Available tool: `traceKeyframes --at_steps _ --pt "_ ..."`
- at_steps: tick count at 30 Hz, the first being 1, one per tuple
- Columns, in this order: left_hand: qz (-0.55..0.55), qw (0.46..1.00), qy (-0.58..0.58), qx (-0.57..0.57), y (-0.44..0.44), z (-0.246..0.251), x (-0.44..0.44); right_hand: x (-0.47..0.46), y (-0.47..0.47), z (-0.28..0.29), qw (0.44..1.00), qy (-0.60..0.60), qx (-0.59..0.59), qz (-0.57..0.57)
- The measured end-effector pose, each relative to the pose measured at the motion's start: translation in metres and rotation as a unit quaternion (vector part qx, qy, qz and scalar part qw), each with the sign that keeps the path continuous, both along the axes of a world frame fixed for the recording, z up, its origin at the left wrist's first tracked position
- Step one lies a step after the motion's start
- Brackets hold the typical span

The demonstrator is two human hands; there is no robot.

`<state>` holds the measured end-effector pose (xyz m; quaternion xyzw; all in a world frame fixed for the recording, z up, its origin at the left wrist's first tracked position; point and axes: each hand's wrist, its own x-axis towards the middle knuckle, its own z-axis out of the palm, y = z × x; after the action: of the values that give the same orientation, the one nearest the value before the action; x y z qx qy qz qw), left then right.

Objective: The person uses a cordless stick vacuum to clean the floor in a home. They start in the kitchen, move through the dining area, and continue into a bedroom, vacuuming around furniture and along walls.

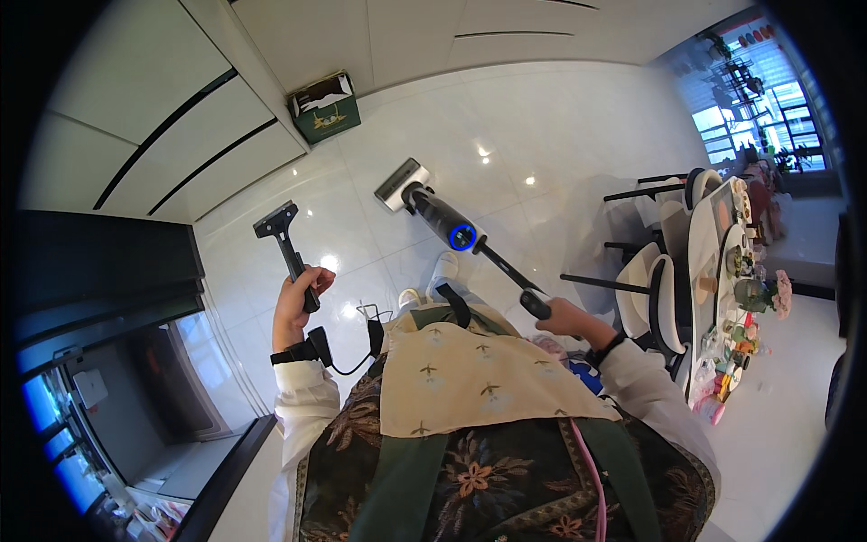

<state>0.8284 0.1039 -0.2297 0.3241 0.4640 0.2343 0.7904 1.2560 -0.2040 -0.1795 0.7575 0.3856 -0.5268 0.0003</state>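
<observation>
My left hand [298, 298] grips the handle of a black scraper [288, 245], its wide T-shaped head raised away from me over the floor. On the other side, my right hand [565, 317] is wrapped around the handle of a cordless floor washer [440, 217]. A blue ring glows on the round display [462, 238] of its dark body. The silver roller head [402, 184] rests on the glossy tiles ahead of my feet. The machine's stick slants from my right hand toward the upper left.
White floor tiles [582, 115] run up to pale cabinets [515, 34]. Against them stands a green cardboard box [328, 116]. White chairs [637, 274] line a crowded dining table [704, 257] on the right. At left is a dark-framed doorway [230, 467]. A cable [352, 369] hangs by my left wrist.
</observation>
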Motion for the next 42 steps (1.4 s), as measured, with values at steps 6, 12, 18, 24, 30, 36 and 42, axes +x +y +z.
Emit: traceKeyframes --at_steps 6,12,18,24,30,36,42 --pt "-0.027 0.998 0.04 0.03 -0.019 0.025 0.01 -0.018 0.054 -0.093 0.992 0.016 0.115 -0.05" --pt "-0.063 0.994 0.074 0.049 -0.031 0.043 0.013 -0.027 0.082 -0.144 0.945 0.149 0.115 -0.269" --pt "-0.03 0.997 0.044 0.051 -0.033 0.044 -0.01 -0.05 0.038 -0.101 0.893 0.256 0.089 -0.361" --pt "0.023 0.999 0.007 0.031 -0.046 0.021 -0.041 -0.056 0.014 -0.002 0.725 0.371 0.049 -0.578" --pt "0.03 0.999 0.009 0.033 -0.047 0.015 -0.052 -0.071 0.067 0.037 0.491 0.484 0.085 -0.72" --pt "0.015 0.998 -0.002 0.056 -0.04 0.024 -0.051 -0.105 0.115 0.014 0.431 0.48 0.14 -0.751" --pt "0.018 0.998 0.043 0.049 -0.029 0.035 -0.046 -0.057 0.15 -0.038 0.428 0.416 0.196 -0.778"
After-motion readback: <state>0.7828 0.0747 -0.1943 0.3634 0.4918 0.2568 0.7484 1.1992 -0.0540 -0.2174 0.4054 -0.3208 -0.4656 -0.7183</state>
